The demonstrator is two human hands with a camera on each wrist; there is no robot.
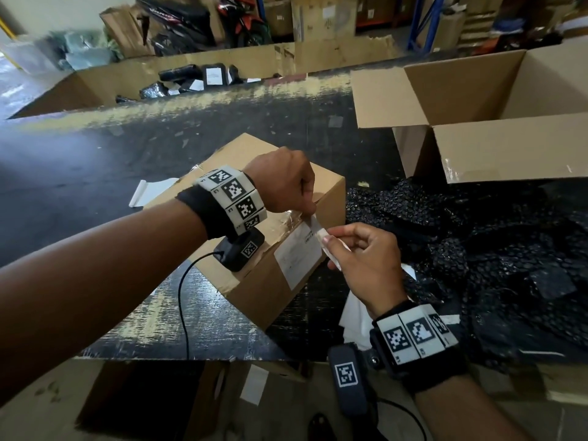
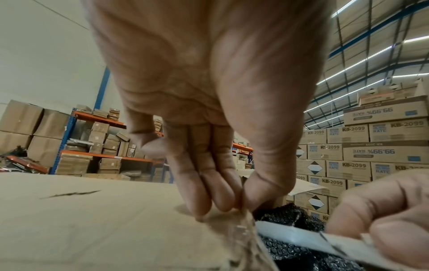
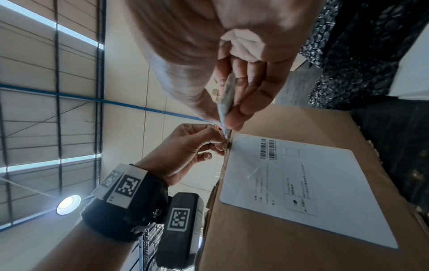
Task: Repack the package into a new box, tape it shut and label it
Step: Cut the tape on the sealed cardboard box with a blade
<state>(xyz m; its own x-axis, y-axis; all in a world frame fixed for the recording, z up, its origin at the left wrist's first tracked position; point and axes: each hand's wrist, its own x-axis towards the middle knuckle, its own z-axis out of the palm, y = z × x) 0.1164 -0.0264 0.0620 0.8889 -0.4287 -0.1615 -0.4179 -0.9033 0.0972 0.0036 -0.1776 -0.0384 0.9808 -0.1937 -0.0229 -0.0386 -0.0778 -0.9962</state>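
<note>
While the sealed cardboard box (image 1: 254, 224) lies tilted on the dark table (image 1: 95, 160), near its front edge, the left hand (image 1: 283, 183) pinches tape at the box's top right edge. The right hand (image 1: 366, 259) grips a pale strip (image 1: 321, 232) reaching from that same edge, thumb over curled fingers. A white label (image 3: 306, 187) sticks to the near side face. Black bubble wrap (image 1: 477, 249) lies right of it, an open carton (image 1: 477, 100) beyond.

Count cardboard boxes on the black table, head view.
2: a closed labelled box at centre under both hands, and an open box far right, partly cut off. More boxes stand off the table.
</note>
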